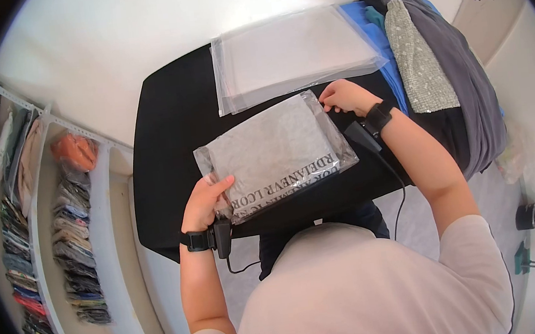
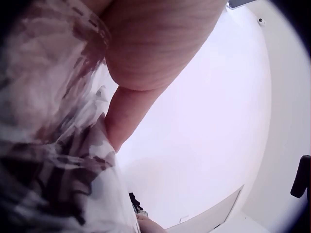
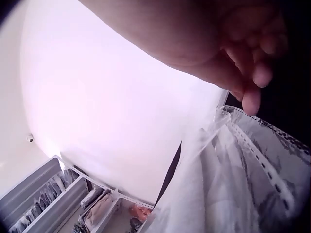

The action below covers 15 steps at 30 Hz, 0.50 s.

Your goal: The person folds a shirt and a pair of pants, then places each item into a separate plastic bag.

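A clear plastic garment bag [image 1: 266,151] with a folded pale garment inside lies over the black-covered table, with dark printed lettering along its near side. My left hand [image 1: 202,200] grips the bag's left end, thumb laid on top and fingers beneath. In the left wrist view, crinkled plastic [image 2: 53,121] fills the left side beside that hand. My right hand [image 1: 346,97] is at the bag's far right corner, its thumb and finger pinching the edge. The right wrist view shows the fingertips [image 3: 251,100] right at the corner, above the bag's dashed border [image 3: 260,158].
A stack of flat clear bags [image 1: 295,53] lies at the table's back. Right of it are a sparkly beige garment [image 1: 419,60] and piled grey [image 1: 460,75] and blue clothes. Shelves [image 1: 44,210] with bagged clothes stand at left. Cables hang from both wrist cameras.
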### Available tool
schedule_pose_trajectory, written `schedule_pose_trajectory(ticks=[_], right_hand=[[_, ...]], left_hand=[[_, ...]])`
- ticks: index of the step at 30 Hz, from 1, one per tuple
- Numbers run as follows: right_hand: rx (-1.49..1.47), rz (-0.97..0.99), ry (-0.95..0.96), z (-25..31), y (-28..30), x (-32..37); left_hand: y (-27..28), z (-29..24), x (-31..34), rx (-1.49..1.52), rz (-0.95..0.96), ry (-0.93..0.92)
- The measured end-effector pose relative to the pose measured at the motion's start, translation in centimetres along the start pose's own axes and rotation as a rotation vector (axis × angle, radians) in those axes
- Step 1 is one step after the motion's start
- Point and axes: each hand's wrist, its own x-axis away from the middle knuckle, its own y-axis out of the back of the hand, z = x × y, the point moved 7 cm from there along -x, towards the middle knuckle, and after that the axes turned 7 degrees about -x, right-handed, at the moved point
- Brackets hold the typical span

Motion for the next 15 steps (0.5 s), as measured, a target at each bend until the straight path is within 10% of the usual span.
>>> schedule_pose_trajectory(ticks=[6,15], right_hand=[[-0.01,-0.024,0.147,0.7,1.3,6.6],[-0.052,-0.401,0.178,-5.4,2.1,16.7]], left_hand=[[-1.2,-1.6,2.8,0.011,-0.091,-0.034],[12.8,2.4,8.1,0.062,-0.492,0.003]])
